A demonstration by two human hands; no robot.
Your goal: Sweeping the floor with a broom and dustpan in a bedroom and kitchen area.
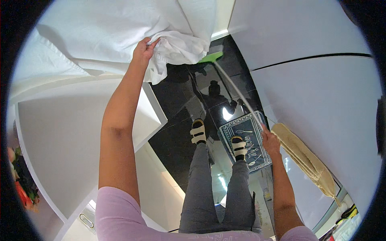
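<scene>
My left hand [145, 51] grips a bunched fold of a white cloth curtain [178, 48] and lifts it away from the floor. In my right hand [270, 141] is the upper end of a pale broom handle [238, 87], which slants away from me. At its far end a green broom head [213, 57] rests on the glossy black tiled floor [172, 90], partly hidden behind the curtain's edge. Under my right foot lies a dark patterned mat [256, 150] that bears writing and drawings of kitchen tools.
A white shelf unit [66, 126] with a projecting corner stands close on my left. Large white panels [313, 90] with a dark seam rise on the right. Below them hangs a beige towel [304, 159]. Red flowers [22, 192] show at the left rim.
</scene>
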